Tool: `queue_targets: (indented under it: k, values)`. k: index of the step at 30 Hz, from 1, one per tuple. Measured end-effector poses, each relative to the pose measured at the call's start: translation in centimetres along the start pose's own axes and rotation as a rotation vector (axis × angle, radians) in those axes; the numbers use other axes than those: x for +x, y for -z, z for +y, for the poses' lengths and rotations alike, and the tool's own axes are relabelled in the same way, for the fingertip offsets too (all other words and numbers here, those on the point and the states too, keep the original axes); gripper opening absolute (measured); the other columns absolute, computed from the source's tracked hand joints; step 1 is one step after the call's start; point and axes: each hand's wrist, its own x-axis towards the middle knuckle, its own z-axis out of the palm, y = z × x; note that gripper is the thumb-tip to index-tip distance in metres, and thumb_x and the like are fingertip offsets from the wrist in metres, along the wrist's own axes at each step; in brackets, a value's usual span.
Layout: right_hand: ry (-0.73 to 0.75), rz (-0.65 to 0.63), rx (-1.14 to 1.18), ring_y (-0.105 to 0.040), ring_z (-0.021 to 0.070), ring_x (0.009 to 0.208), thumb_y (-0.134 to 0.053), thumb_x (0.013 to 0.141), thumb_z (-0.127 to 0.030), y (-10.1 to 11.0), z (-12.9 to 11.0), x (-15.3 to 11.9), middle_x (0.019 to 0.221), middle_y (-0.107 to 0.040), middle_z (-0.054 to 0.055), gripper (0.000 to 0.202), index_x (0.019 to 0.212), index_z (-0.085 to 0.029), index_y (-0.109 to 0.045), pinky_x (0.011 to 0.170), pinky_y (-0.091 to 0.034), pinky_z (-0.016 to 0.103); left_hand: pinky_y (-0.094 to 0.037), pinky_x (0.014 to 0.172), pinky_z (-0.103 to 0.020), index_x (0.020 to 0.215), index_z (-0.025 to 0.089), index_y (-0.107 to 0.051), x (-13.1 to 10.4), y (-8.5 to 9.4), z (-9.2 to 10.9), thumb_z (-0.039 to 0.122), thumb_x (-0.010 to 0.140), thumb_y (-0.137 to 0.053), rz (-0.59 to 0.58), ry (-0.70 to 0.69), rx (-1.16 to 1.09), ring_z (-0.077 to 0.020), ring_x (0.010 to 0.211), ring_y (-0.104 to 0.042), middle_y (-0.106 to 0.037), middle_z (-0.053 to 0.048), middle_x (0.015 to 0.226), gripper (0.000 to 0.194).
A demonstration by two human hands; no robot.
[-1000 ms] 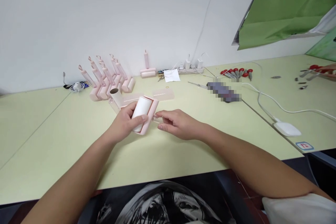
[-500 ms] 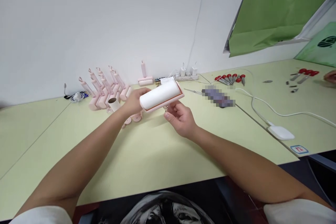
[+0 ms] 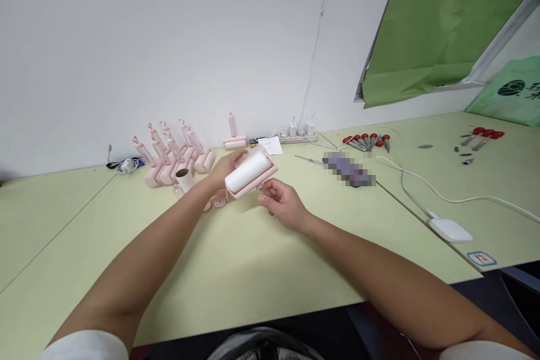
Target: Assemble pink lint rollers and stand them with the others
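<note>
A lint roller with a white paper roll and pink casing is held tilted above the table. My right hand is closed around its handle, just under the casing; the handle is mostly hidden by the fingers. My left hand is at the roller's far left side, its fingers blurred and partly behind the roll. Whether it touches the roll I cannot tell. Below my left wrist lie a bare white tube with a brown core and pink roller parts, partly covered by the arm.
Several pink lint rollers stand at the back left, and another by the wall. A power strip, white paper, red-ended tools, a blurred-out item and a white corded device lie to the right.
The lint roller has come slightly left and down in view and tilts more steeply. My left hand has shifted up along its far side. The other person's hand at the right has left view.
</note>
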Motion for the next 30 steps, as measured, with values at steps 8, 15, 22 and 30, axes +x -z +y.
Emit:
queue_targets:
  k: [8,15,22,30]
  values:
    - [-0.045,-0.085,-0.079,-0.039,0.0097,0.056,-0.065,0.079,-0.036,-0.8,0.1,-0.6,0.065,-0.041,-0.008,0.021,0.086,-0.021,-0.052,0.053,-0.034,0.024,-0.052,0.086,-0.037,0.123,0.017,-0.064,-5.2,5.2,1.0,0.047,0.077,-0.075,-0.001,0.004,-0.292,-0.0285,0.108,-0.064,-0.07,-0.013,0.118,0.056]
    - [-0.078,-0.096,-0.124,-0.042,0.0098,0.057,-0.064,0.079,-0.036,-0.7,0.2,-0.7,0.068,-0.046,-0.006,0.02,0.085,-0.021,-0.052,0.054,-0.036,0.024,-0.052,0.087,-0.037,0.115,0.018,-0.064,-8.6,4.5,-0.3,0.048,0.073,-0.079,0.081,0.009,-0.304,-0.0296,0.112,-0.062,-0.068,-0.014,0.12,0.054]
    - [-0.109,-0.164,-0.177,-0.042,0.01,0.056,-0.065,0.08,-0.037,-0.6,0.2,-1.0,0.064,-0.047,-0.007,0.021,0.09,-0.02,-0.055,0.055,-0.035,0.024,-0.051,0.087,-0.036,0.115,0.017,-0.063,-9.5,4.0,-1.1,0.047,0.076,-0.077,0.092,-0.068,-0.257,-0.0252,0.102,-0.063,-0.068,-0.012,0.112,0.051]
    - [-0.106,-0.16,-0.222,-0.042,0.0103,0.057,-0.065,0.08,-0.037,-0.5,-0.2,-1.2,0.065,-0.047,-0.007,0.022,0.091,-0.02,-0.056,0.057,-0.034,0.025,-0.05,0.089,-0.037,0.117,0.017,-0.062,-9.8,3.7,-1.1,0.05,0.078,-0.073,0.058,-0.04,-0.2,-0.0266,0.106,-0.063,-0.067,-0.013,0.116,0.052]
